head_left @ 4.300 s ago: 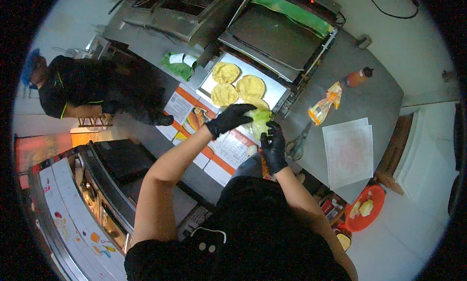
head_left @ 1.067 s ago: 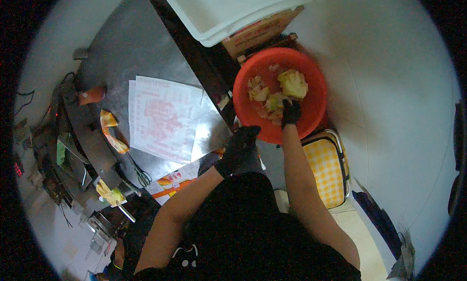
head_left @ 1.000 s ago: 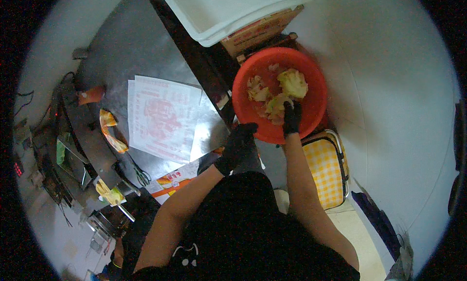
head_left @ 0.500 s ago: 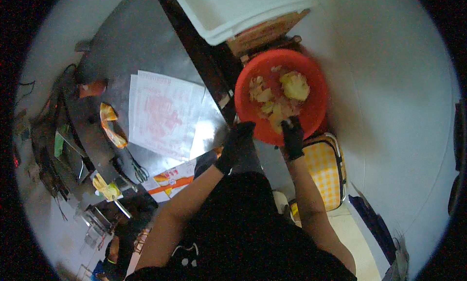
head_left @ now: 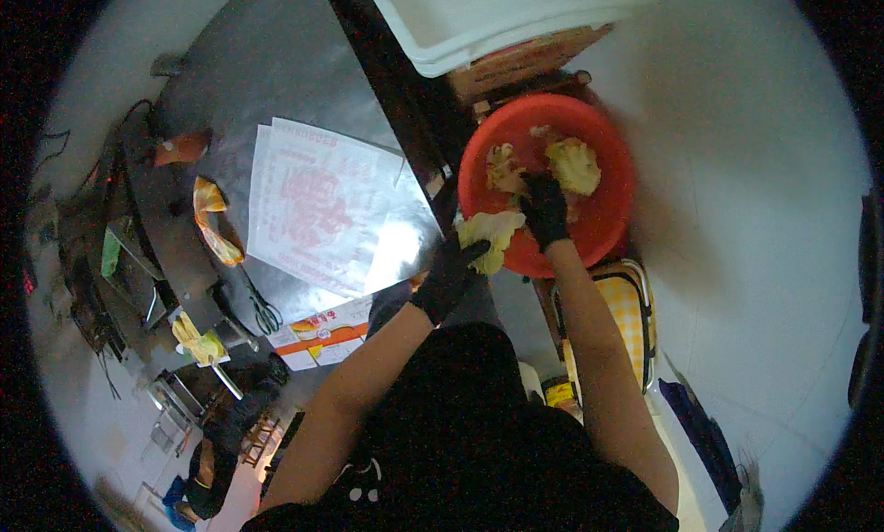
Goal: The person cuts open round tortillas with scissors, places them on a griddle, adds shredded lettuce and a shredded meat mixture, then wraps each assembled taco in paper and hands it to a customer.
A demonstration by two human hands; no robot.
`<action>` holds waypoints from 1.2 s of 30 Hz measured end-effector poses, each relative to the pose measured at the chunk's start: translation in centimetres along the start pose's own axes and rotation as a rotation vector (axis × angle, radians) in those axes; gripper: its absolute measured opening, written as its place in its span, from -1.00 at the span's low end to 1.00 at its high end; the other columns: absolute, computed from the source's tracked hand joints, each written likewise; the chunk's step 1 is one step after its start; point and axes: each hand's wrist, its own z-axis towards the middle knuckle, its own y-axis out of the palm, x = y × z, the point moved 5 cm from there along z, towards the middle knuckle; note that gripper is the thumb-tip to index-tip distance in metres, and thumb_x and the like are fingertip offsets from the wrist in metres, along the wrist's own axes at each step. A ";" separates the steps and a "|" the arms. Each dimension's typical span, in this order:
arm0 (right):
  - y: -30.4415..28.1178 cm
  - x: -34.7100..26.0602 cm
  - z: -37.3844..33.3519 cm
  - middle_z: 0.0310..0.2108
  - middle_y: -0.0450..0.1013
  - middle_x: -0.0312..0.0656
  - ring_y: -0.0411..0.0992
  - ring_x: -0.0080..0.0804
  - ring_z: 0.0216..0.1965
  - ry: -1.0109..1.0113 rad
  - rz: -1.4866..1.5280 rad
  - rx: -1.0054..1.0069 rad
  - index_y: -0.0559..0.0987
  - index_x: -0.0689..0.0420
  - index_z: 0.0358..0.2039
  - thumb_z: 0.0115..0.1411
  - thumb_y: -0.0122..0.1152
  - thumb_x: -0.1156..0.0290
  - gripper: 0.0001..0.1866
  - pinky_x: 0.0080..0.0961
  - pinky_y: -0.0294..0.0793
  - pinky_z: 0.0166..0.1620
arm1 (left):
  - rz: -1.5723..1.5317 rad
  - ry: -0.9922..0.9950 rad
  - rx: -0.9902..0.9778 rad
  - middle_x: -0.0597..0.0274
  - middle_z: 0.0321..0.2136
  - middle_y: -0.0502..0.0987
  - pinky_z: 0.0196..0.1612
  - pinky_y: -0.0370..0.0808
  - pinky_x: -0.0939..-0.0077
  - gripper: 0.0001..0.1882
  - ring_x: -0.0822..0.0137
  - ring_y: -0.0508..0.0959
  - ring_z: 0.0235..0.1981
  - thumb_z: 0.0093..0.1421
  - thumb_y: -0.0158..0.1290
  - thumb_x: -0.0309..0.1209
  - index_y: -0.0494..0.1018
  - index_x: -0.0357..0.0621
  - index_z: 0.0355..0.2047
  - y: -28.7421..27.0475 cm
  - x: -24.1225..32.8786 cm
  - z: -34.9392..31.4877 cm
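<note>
My left hand (head_left: 448, 276), in a black glove, grips a pale green lettuce leaf (head_left: 494, 234) at the near left rim of a red basin (head_left: 615, 206). My right hand (head_left: 545, 205), also black-gloved, is inside the basin. Its fingers reach toward the left, apart, over loose leaf pieces (head_left: 503, 167), and some fingertips blend into shadow. Beyond that hand, to its right, rests a larger pale green leafy clump (head_left: 575, 166). More leaf scraps lie partly hidden beneath the right hand.
Printed paper sheets (head_left: 322, 205) lie on the metal table (head_left: 276, 81) at left, with scissors (head_left: 262, 311) and an orange-yellow wrapper (head_left: 214, 224) beside them. A white tub (head_left: 437, 49) stands beyond the basin. A yellow checkered bag (head_left: 626, 316) sits near my right forearm.
The leaf now hangs from my left hand, which was without one before. My right hand has moved from the basin's near side farther in among the leaves. The view has shifted slightly.
</note>
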 end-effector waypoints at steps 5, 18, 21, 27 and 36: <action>3.7 -1.7 3.5 -0.16 0.38 0.00 0.34 -0.05 -0.12 0.003 -0.281 -0.231 0.43 0.15 -0.07 -0.06 0.14 0.32 -0.52 -0.29 0.34 -0.05 | -0.171 -0.043 0.010 0.27 -0.23 0.45 -0.19 0.44 0.56 -0.62 0.39 0.47 -0.21 0.11 0.06 -0.41 0.30 -0.23 -0.07 -1.7 -1.0 -0.2; -15.1 -0.9 -3.8 -0.24 0.47 -0.09 0.41 -0.26 -0.18 0.316 0.182 0.432 0.51 0.19 -0.16 0.11 -0.02 0.47 -0.73 -0.38 0.35 -0.06 | 1.521 1.071 -0.091 0.09 -0.13 0.44 0.14 0.15 0.10 -0.68 0.09 0.37 -0.03 -0.04 0.02 -0.45 0.44 -0.16 -0.21 6.0 0.6 2.4; -12.9 2.5 -6.9 -0.24 0.48 -0.10 0.43 -0.32 -0.21 0.405 -0.087 0.051 0.53 0.20 -0.19 0.11 0.01 0.46 -0.74 -0.43 0.37 -0.10 | 1.376 0.855 -0.204 0.07 -0.17 0.45 0.10 0.21 0.15 -0.70 0.12 0.41 -0.08 -0.03 0.01 -0.41 0.44 -0.16 -0.23 6.0 -3.0 5.8; -19.5 -2.0 -6.1 -0.36 0.49 -0.19 0.44 -0.39 -0.33 0.445 0.773 0.406 0.56 0.14 -0.32 0.08 0.06 0.40 -0.82 -0.48 0.43 -0.20 | 0.955 0.622 -0.073 0.03 -0.26 0.48 -0.08 0.36 0.29 -0.71 0.13 0.45 -0.16 0.07 -0.01 -0.35 0.40 -0.19 -0.20 6.9 2.7 4.2; -17.9 -17.5 -4.0 -0.32 0.45 -0.22 0.40 -0.45 -0.30 0.337 1.070 0.066 0.48 0.22 -0.27 0.04 0.11 0.53 -0.80 -0.52 0.39 -0.17 | -0.321 0.164 -0.311 0.19 -0.10 0.41 0.00 0.29 0.50 -0.60 0.36 0.39 -0.06 0.24 -0.14 -0.30 0.25 -0.24 0.03 3.8 6.1 -5.3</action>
